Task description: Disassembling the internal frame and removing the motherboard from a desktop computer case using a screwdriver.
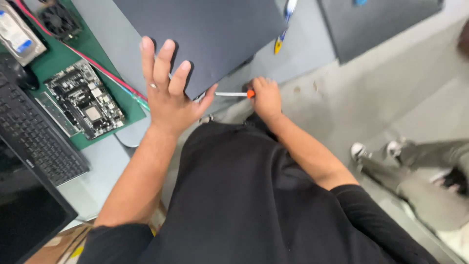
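well, the largest thing is the dark grey laptop (205, 34), closed, lying on the pale grey table (308, 54). the left hand (168, 93) is over its near edge with fingers spread apart and holds nothing. at the left, a green mat (122, 105) carries a bare motherboard (83, 100), next to a black keyboard (36, 142). the right hand (266, 98) is closed tightly around a small screwdriver (236, 94) with an orange collar, whose metal shaft points toward the laptop corner.
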